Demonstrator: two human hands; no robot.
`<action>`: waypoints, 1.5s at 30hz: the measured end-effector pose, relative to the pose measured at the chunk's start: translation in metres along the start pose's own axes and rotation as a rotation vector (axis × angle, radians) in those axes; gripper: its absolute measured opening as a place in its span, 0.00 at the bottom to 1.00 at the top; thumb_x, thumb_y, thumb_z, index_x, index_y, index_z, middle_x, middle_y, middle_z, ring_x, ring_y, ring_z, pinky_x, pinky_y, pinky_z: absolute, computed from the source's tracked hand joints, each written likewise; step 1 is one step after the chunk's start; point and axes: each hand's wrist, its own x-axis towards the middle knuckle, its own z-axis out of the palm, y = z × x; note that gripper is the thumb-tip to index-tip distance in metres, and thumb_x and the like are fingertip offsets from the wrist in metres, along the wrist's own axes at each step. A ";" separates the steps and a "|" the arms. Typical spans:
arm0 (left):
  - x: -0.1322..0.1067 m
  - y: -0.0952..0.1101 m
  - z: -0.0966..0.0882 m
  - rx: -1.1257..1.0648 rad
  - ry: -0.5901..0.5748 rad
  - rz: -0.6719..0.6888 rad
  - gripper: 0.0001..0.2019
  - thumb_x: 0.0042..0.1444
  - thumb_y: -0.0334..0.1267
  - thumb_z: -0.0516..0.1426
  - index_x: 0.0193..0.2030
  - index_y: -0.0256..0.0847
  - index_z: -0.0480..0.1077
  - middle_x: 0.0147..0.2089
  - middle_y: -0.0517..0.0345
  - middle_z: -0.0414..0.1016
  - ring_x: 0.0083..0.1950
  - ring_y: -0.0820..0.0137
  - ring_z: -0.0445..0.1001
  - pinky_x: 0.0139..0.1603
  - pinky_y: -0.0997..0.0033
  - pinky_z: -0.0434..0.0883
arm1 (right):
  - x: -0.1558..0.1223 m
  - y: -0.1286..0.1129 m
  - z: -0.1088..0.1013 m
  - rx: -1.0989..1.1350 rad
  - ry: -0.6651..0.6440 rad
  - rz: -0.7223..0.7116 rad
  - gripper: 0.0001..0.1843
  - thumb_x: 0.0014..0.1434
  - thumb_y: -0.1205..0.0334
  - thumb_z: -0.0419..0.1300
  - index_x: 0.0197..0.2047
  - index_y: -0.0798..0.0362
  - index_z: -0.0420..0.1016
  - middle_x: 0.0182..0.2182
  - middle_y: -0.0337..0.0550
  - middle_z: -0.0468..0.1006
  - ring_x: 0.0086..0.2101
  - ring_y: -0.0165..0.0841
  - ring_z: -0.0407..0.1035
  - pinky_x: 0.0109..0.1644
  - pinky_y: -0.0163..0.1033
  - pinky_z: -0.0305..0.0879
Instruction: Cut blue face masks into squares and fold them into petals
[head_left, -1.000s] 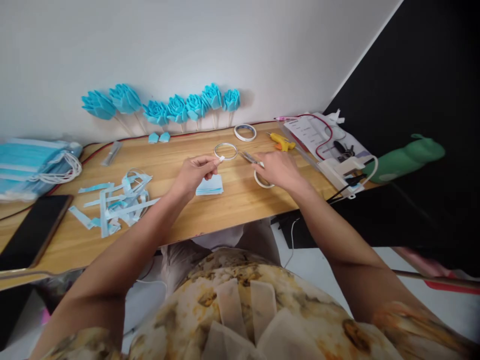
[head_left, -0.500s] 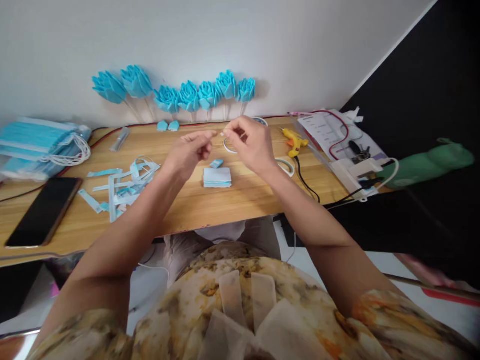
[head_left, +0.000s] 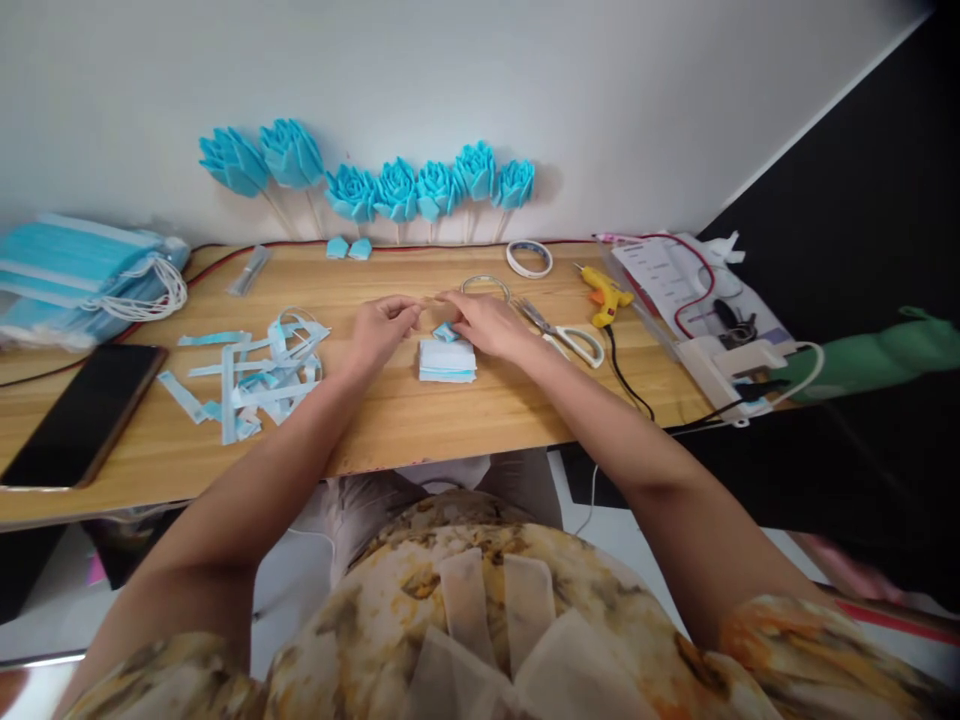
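My left hand (head_left: 386, 328) is closed in a pinch above the middle of the table. Facing it, my right hand (head_left: 491, 322) has its fingertips drawn together, almost meeting those of the left. Anything between the fingertips is too small to make out. Just under the right fingers lies a small folded blue piece (head_left: 445, 332), beside a stack of cut mask fabric (head_left: 447, 362). Scissors (head_left: 581, 345) with white handles lie right of that hand, partly covered by it. A thin tape ring (head_left: 486, 280) rests behind the right hand.
Blue fabric flowers (head_left: 397, 188) on sticks lean against the wall, with two folded blue pieces (head_left: 349, 248) below. Left are masks (head_left: 67, 265), cut strips (head_left: 255, 375) and a phone (head_left: 82, 415). Right are a tape roll (head_left: 529, 259), a yellow glue gun (head_left: 606, 293) and a power strip (head_left: 716, 375).
My right hand has come down and nearer the folded piece, uncovering the scissors and both tape rings. A small white bit at its fingertips no longer shows clearly. The view has shifted slightly.
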 end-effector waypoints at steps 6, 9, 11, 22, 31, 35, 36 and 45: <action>-0.008 0.011 0.000 0.140 -0.022 0.046 0.13 0.57 0.42 0.62 0.44 0.39 0.82 0.43 0.51 0.85 0.40 0.67 0.77 0.43 0.68 0.71 | -0.002 0.011 0.007 0.143 0.070 -0.054 0.32 0.63 0.72 0.57 0.69 0.50 0.66 0.44 0.46 0.84 0.43 0.41 0.77 0.45 0.42 0.67; -0.013 0.018 0.002 0.177 -0.136 0.086 0.20 0.58 0.49 0.62 0.51 0.39 0.81 0.54 0.47 0.83 0.51 0.61 0.79 0.52 0.64 0.72 | -0.007 0.015 0.008 0.269 0.203 -0.111 0.34 0.61 0.71 0.58 0.70 0.47 0.64 0.42 0.41 0.83 0.41 0.37 0.77 0.46 0.41 0.69; -0.014 0.019 0.004 0.178 -0.199 0.103 0.21 0.57 0.51 0.63 0.50 0.39 0.81 0.54 0.48 0.83 0.51 0.61 0.79 0.52 0.64 0.72 | -0.009 0.014 0.008 0.338 0.268 -0.154 0.35 0.60 0.71 0.58 0.70 0.46 0.64 0.41 0.39 0.82 0.39 0.35 0.76 0.47 0.41 0.71; -0.014 0.018 0.003 0.067 -0.117 0.049 0.14 0.51 0.49 0.66 0.30 0.39 0.76 0.29 0.60 0.76 0.31 0.72 0.67 0.35 0.70 0.63 | -0.004 0.011 0.018 0.901 0.390 -0.144 0.36 0.62 0.61 0.61 0.72 0.40 0.59 0.43 0.40 0.80 0.41 0.32 0.75 0.47 0.41 0.76; -0.015 0.020 0.007 -0.025 -0.212 0.048 0.21 0.52 0.53 0.67 0.46 0.39 0.78 0.43 0.52 0.82 0.44 0.65 0.77 0.48 0.65 0.71 | -0.008 0.006 0.018 0.954 0.347 -0.134 0.35 0.63 0.60 0.62 0.71 0.45 0.60 0.34 0.35 0.79 0.34 0.29 0.72 0.41 0.37 0.71; -0.016 0.020 0.006 0.062 -0.216 0.040 0.17 0.51 0.53 0.67 0.33 0.40 0.78 0.33 0.57 0.79 0.35 0.69 0.73 0.40 0.68 0.68 | -0.011 0.002 0.014 0.885 0.331 -0.110 0.35 0.62 0.58 0.63 0.71 0.44 0.61 0.34 0.36 0.80 0.35 0.31 0.74 0.43 0.39 0.73; -0.016 0.019 0.006 0.069 -0.199 0.038 0.17 0.51 0.53 0.67 0.31 0.40 0.77 0.31 0.58 0.78 0.33 0.70 0.71 0.37 0.69 0.67 | -0.011 0.002 0.012 0.876 0.345 -0.105 0.33 0.62 0.58 0.63 0.70 0.44 0.63 0.35 0.36 0.80 0.36 0.31 0.74 0.44 0.39 0.73; -0.012 0.015 0.005 0.014 -0.089 0.028 0.13 0.50 0.48 0.66 0.28 0.40 0.75 0.27 0.61 0.73 0.29 0.73 0.66 0.33 0.70 0.63 | -0.012 0.003 0.007 0.813 0.456 -0.140 0.05 0.61 0.59 0.63 0.35 0.50 0.77 0.47 0.45 0.82 0.50 0.37 0.76 0.51 0.44 0.74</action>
